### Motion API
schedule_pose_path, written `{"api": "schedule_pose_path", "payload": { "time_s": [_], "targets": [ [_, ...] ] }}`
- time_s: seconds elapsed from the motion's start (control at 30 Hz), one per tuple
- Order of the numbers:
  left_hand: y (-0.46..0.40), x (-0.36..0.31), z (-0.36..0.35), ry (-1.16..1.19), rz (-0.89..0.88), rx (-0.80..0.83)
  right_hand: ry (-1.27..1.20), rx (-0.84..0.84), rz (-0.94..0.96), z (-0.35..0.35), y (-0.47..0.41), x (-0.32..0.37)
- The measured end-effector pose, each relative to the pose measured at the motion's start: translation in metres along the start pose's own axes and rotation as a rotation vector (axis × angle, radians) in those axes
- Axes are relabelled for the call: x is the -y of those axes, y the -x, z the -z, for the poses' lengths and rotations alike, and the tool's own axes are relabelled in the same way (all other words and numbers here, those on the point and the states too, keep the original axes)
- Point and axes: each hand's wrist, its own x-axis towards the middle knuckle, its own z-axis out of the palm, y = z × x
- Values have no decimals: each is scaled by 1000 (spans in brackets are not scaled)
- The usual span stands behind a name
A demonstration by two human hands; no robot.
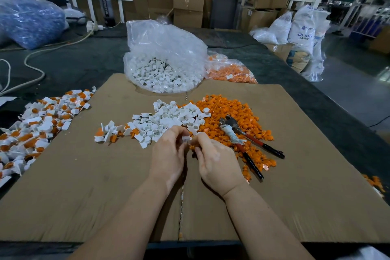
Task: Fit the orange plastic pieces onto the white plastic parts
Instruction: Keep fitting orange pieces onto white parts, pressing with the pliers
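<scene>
— White plastic part (186, 138): where is it, and who has it?

— Between my two hands above the cardboard sheet (88, 186). My left hand (168, 154) pinches it; my right hand (215, 160) is curled close against it, but I can't tell what it holds.

— How will it handle?

— Light, stiff and slick, I judge. I'd grip the ring's sides, leaving the opening free. Loose orange pieces (230, 116) lie just beyond.

My arms are bare from the wrists to the bottom edge of the view, with no sleeves showing. My left hand (168, 154) and right hand (215, 160) wear no gloves, and I can see no rings, watch or bands on either wrist.
</scene>
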Motion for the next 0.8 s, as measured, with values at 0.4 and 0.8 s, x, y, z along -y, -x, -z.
{"api": "schedule_pose_path", "payload": {
  "time_s": [0.4,0.8],
  "targets": [
    [2,-1,1,-24,-102,-38,29,-104,-12,1,-1,1],
    [1,2,-2,70,21,45,-82,-208,-175,-2,-3,-8]
  ]
}}
